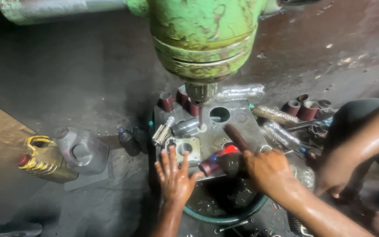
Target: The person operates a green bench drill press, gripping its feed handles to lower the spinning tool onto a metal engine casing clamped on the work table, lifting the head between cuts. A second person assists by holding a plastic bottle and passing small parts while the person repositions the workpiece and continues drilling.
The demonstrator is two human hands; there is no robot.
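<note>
The left hand (175, 177) lies flat with its fingers spread wide, fingertips pressing on a square metal flange plate (184, 148) with a round centre hole, just below the middle of the frame. The right hand (266, 171) is closed around the dark body of a bottle with a red cap (225, 156), tipped toward the plate. Both rest on the drill table (242, 120), a grimy steel plate with round holes that serves as the counter here.

Above the plate, a thin drill bit (201, 117) hangs from the chuck (200, 93) of a big, chipped green drill press (202, 39) and meets a small round piece at the table's centre. A shiny splined shaft (163, 131) and a dull cylinder (185, 126) lie just beside the flange. Below the table sits a green-rimmed basin (224, 216) of dark liquid.

Further out: maroon sleeves (301, 109) at the right, clear plastic bottles (277, 131) near them, a grey jug (82, 151) and a gold can (44, 160) at the left. Another person's arm (365, 140) enters from the right edge.

The main hazard, as I judge it, is closeness: bare fingers lie near the bit, and the flange is held by hand pressure alone, with no clamp visible. If the bit grabbed it, the plate could spin under the fingers. Oily surfaces make a slip likelier.
</note>
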